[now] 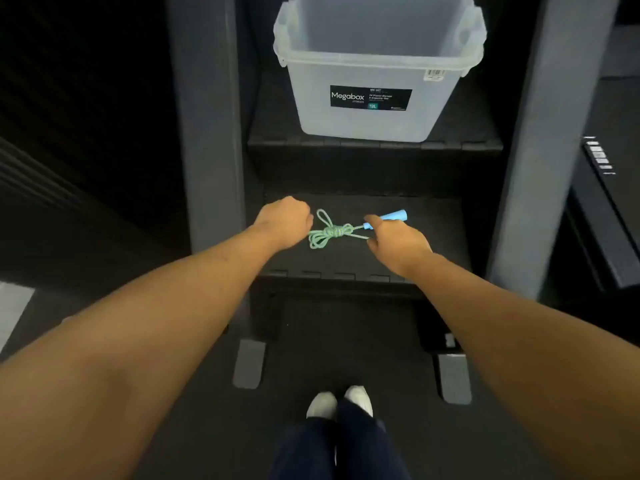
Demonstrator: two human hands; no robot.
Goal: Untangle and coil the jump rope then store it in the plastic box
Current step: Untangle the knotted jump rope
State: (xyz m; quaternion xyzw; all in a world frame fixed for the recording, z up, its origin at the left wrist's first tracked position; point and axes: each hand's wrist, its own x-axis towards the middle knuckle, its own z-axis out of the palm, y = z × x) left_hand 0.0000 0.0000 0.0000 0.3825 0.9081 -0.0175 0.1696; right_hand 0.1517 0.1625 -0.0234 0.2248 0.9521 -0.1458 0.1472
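A green jump rope (330, 232) lies bundled and wrapped in a knot on the lower black step (443, 237). Its blue handle (393, 216) points right. My left hand (284, 220) is closed at the rope's left end, touching the loops. My right hand (391, 242) pinches the rope where it meets the blue handle. The clear plastic box (374, 71), labelled Megabox, stands open on the upper step behind, with nothing visible inside.
Two grey upright posts (204, 116) flank the steps on both sides. A dark panel (602, 209) leans at the right. My white shoes (339, 401) stand on the dark floor below the steps.
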